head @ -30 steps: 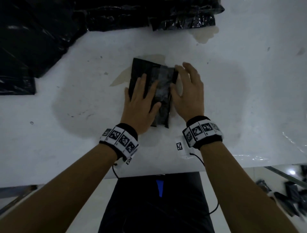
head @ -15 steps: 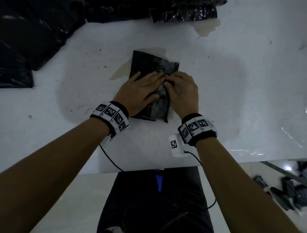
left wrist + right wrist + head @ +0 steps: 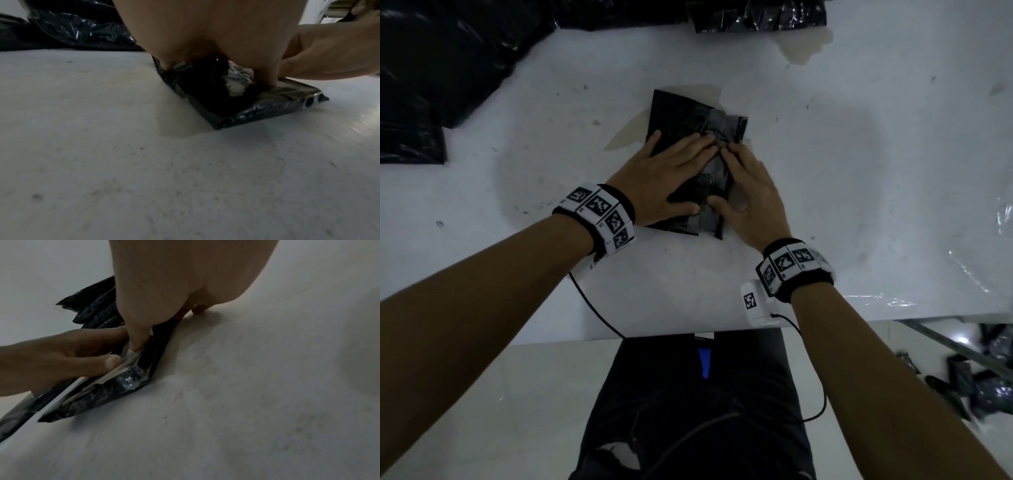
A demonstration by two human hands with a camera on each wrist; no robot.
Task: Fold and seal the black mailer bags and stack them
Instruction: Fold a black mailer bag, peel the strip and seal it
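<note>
A folded black mailer bag [image 3: 681, 113] lies flat on the white table [image 3: 859, 171], its glossy flap folded over on the right side. My left hand [image 3: 671, 171] lies flat on the bag with straight fingers pointing right. My right hand [image 3: 746, 181] rests on the bag's right edge, and its fingertips meet the left ones over the flap. Both thumbs press the near part of the bag. In the left wrist view the fingers [image 3: 265, 81] press down on the bag [image 3: 257, 112]. In the right wrist view the thumb [image 3: 135, 340] pushes on the flap [image 3: 127, 369].
A heap of loose black mailer bags [image 3: 448, 61] fills the table's far left, with more along the far edge [image 3: 756, 13]. A yellowish stain [image 3: 804, 48] marks the far middle. Clear film [image 3: 979, 274] lies at the right. Folded bags [image 3: 979, 377] lie on the floor, lower right.
A second ago both hands pointed forward, side by side on the bag. They have turned inward, so that the fingertips meet over the flap, and have stayed pressing there since.
</note>
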